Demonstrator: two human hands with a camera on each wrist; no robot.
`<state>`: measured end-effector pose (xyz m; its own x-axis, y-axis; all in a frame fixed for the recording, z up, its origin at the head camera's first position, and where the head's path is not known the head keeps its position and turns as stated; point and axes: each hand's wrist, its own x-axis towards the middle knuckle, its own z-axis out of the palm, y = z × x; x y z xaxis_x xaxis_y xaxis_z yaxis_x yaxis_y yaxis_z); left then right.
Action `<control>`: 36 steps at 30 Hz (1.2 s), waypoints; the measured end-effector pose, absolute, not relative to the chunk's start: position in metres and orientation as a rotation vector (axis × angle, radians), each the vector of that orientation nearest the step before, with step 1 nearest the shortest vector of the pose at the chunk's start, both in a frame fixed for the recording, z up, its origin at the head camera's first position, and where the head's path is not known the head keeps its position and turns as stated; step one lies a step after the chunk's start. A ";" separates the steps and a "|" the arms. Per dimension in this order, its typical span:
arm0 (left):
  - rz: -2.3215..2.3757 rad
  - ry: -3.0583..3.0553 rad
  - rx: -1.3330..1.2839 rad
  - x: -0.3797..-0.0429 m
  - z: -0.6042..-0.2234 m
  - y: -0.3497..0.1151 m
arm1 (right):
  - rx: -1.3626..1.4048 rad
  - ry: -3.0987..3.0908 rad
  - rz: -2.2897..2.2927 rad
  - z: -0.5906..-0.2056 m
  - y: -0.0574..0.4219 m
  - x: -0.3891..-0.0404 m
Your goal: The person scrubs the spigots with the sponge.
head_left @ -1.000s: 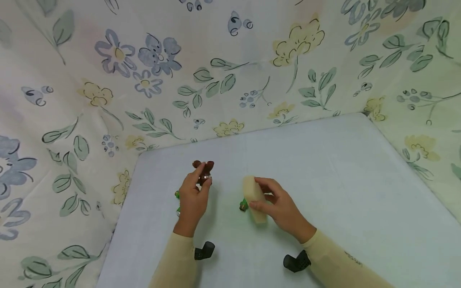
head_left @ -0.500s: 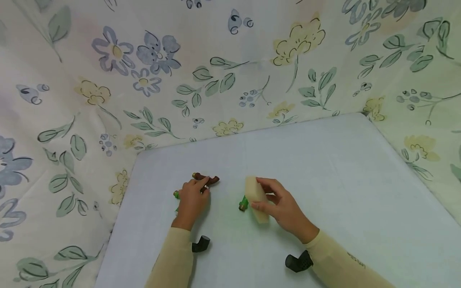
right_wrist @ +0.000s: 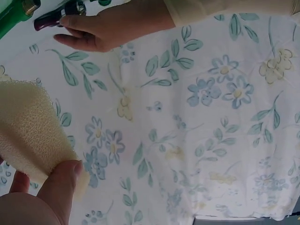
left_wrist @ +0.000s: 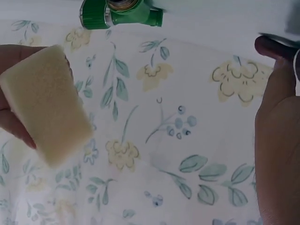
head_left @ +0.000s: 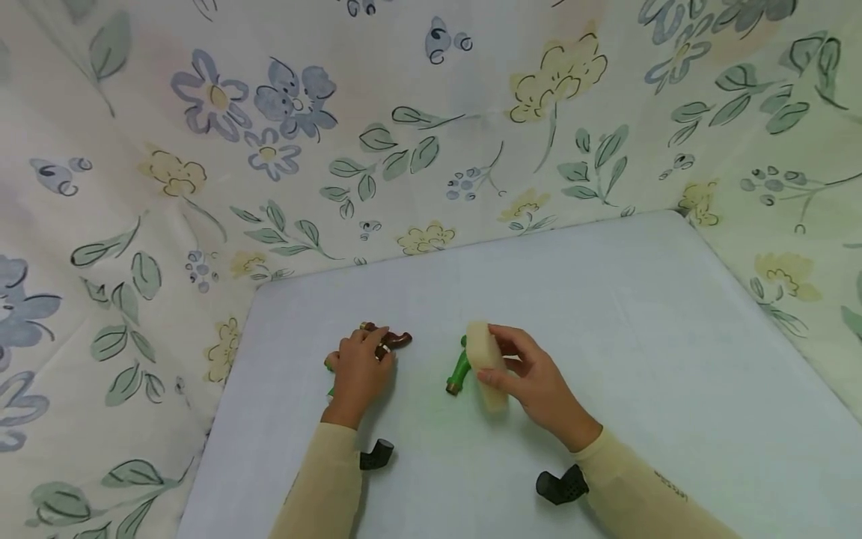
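Observation:
My right hand (head_left: 542,393) holds a pale yellow sponge (head_left: 486,367) between thumb and fingers; the right wrist view shows the thumb pressed on the porous sponge (right_wrist: 33,126). My left hand (head_left: 360,374) is low at the table, with thumb and fingers about a brown tap-like fitting (head_left: 400,340) with a curved spout and a silvery band. The hand covers part of this fitting. A green fitting (head_left: 459,372) lies just left of the sponge. Another green piece (head_left: 329,363) shows only in part behind my left hand. In the left wrist view a green fitting (left_wrist: 136,16) has a ribbed knob.
The white table (head_left: 606,299) is backed by a floral cloth (head_left: 417,150) on its far and side edges. A black wrist piece (head_left: 377,454) sticks out from the left sleeve, and another (head_left: 562,485) from the right sleeve.
My left hand has lowered the brown fitting onto the table, and the fitting has turned from upright to lying. My right hand has moved the sponge slightly right, showing more of the green fitting.

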<state>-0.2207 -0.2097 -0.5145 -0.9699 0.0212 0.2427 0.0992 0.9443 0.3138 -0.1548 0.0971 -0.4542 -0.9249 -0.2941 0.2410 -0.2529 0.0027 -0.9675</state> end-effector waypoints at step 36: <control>-0.650 -2.863 -1.088 -0.222 -0.525 -0.084 | -0.411 2.232 -2.335 -0.475 0.164 -0.152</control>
<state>-0.2222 -0.0840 -0.5251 -0.7583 0.6334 0.1542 0.6378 0.6721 0.3761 -0.1516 0.1638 -0.4747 -0.9617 -0.0904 0.2589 -0.2545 -0.0569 -0.9654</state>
